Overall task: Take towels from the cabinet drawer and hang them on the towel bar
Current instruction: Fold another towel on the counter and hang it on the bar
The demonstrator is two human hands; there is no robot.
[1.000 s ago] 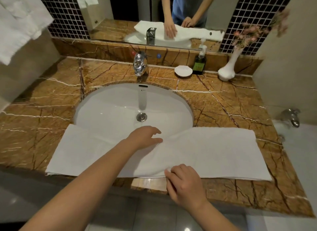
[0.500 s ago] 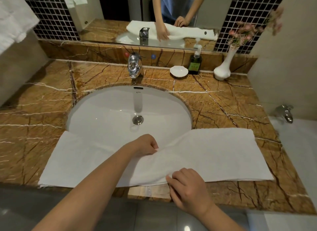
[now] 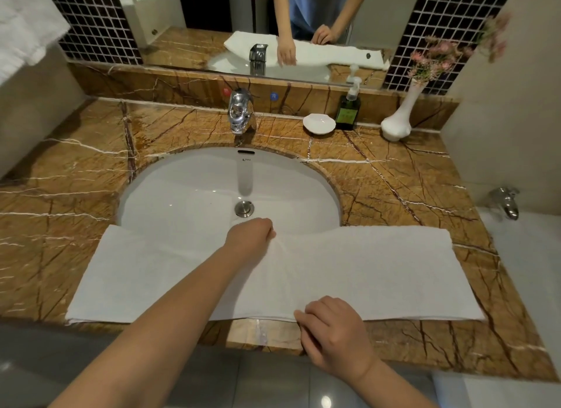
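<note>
bare counter [image 3: 60,177] left, faucet [image 3: 241,111], dish [image 3: 318,124], bottle [image 3: 348,110], vase [image 3: 397,125] lining back edge

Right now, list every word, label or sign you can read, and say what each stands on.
"INAX", faint and hardly legible: back wall of the sink, under the overflow slot.
Green label on the soap bottle: too blurred to read.
Red dot and blue dot on the backsplash: no legible marks.
</note>
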